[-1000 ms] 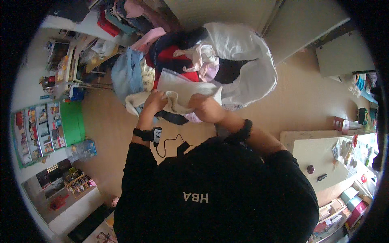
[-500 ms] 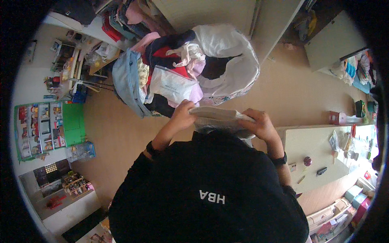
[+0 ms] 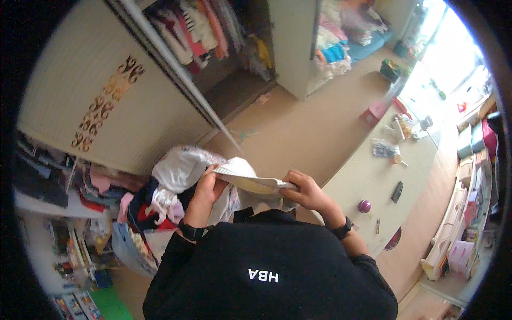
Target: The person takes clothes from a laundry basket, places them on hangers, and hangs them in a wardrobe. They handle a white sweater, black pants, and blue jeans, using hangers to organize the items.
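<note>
The person's left hand [image 3: 205,192] and right hand [image 3: 305,191] both hold a folded white cloth garment with a ribbed cream edge [image 3: 250,181], stretched flat between them just in front of the chest. The left hand's fingers are closed around the garment's left end, and the right hand pinches its right end with the fingers curled on top. Each wrist wears a black band. Under the garment, on the wooden floor, lies a heap of mixed clothes in white, pink, red and dark blue [image 3: 160,197]. At the right stands a long pale table [image 3: 373,181]; near its front edge lie a small purple round object [image 3: 364,206] and a black flat remote-like thing [image 3: 397,192], and bottles stand at its far end.
</note>
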`<control>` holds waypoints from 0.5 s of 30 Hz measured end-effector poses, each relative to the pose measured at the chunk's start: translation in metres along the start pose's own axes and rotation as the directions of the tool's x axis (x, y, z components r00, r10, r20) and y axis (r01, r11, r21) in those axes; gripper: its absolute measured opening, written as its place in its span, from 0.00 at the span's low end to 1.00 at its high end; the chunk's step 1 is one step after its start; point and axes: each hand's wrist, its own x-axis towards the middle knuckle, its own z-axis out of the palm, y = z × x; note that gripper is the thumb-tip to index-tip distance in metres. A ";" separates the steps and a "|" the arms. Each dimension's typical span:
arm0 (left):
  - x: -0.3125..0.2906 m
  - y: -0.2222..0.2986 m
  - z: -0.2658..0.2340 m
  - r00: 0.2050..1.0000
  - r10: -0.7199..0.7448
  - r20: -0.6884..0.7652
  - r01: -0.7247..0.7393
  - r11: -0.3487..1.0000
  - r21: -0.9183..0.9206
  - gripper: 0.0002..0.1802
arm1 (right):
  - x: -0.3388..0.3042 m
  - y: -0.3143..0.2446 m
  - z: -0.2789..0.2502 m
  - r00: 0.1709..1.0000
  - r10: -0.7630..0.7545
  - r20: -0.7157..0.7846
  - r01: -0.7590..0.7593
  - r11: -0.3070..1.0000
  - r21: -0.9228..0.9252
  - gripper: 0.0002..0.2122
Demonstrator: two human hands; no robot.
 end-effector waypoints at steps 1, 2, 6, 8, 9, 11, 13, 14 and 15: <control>0.019 0.004 0.022 0.999 -0.017 0.037 0.018 1.000 -0.024 0.10 | 0.005 0.006 -0.012 0.995 0.091 -0.032 -0.091 0.996 0.007 0.11; 0.038 0.005 0.044 1.000 0.010 0.007 -0.010 1.000 -0.013 0.11 | 0.011 0.012 -0.021 0.993 0.109 -0.054 -0.114 0.988 -0.100 0.12; 0.098 0.018 0.108 0.995 0.035 0.089 -0.039 0.998 0.045 0.12 | 0.039 0.041 -0.048 0.987 0.033 -0.157 -0.068 0.972 -0.223 0.11; 0.126 0.023 0.131 0.985 0.146 0.088 -0.161 0.968 0.192 0.09 | 0.059 0.059 -0.066 0.954 0.083 -0.289 -0.159 0.954 -0.253 0.11; 0.138 0.027 0.140 0.955 0.283 0.087 -0.294 0.880 0.374 0.05 | 0.072 0.068 -0.076 0.930 0.119 -0.349 -0.219 0.939 -0.264 0.11; 0.168 0.040 0.158 0.771 0.502 0.392 -0.566 0.260 0.782 0.07 | 0.094 0.086 -0.102 0.831 0.033 -0.555 -0.233 0.927 -0.294 0.08; 0.200 0.052 0.176 0.747 0.480 0.461 -0.635 0.305 0.710 0.11 | 0.115 0.101 -0.127 0.761 0.009 -0.648 -0.242 0.932 -0.271 0.08; 0.217 0.058 0.186 0.728 0.479 0.490 -0.635 0.203 0.746 0.10 | 0.126 0.106 -0.138 0.758 0.029 -0.651 -0.277 0.918 -0.282 0.07; 0.233 0.065 0.195 0.743 0.458 0.488 -0.604 0.143 0.784 0.10 | 0.139 0.110 -0.148 0.776 0.023 -0.630 -0.278 0.909 -0.310 0.07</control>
